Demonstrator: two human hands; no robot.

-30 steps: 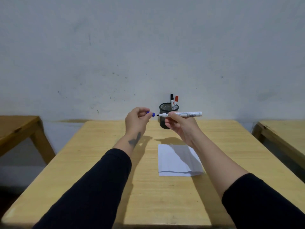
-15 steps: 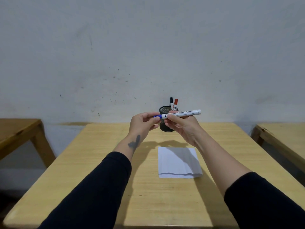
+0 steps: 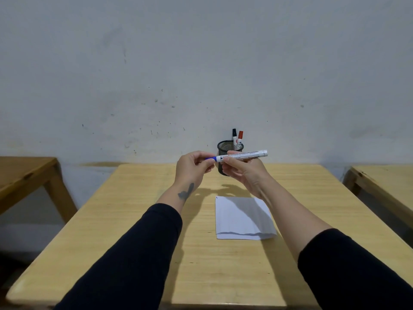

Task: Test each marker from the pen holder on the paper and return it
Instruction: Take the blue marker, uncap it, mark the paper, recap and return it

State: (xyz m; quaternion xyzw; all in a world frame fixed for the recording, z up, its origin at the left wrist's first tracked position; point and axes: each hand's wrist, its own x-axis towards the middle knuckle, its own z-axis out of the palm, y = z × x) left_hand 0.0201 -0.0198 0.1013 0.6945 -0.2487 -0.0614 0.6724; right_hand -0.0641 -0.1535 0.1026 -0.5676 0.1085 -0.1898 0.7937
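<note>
**Blue-capped marker held level over the table, both hands on it**

Nearest: two forearms in dark sleeves reach forward over a pale wooden table (image 3: 138, 231), grain running across, front edge rounded. A dark mark shows on the left wrist.

On the table right of centre, under the right forearm: a white sheet of paper (image 3: 241, 220), lying flat, its near edge slightly lifted. A tiny dark dot sits at its far left corner; shadows of the hands fall across it and on the wood just beyond.

Above the far end of the paper, in the air: left hand (image 3: 192, 168), fingers pinched shut on the blue cap (image 3: 211, 158). Right hand (image 3: 245, 173), fingers closed around the barrel of the white marker (image 3: 243, 155), which lies roughly level, its tail pointing right. Cap and barrel meet.

Behind the hands, near the table's far edge: a black mesh pen holder (image 3: 223, 148), upright, with a black-capped marker (image 3: 234, 135) and a red-capped marker (image 3: 240, 137) standing in it.

Far: a grey-white plaster wall (image 3: 201, 63), scuffed and speckled. Other wooden tables at the left edge (image 3: 22, 173) and right edge (image 3: 386, 182), apart from this one.
</note>
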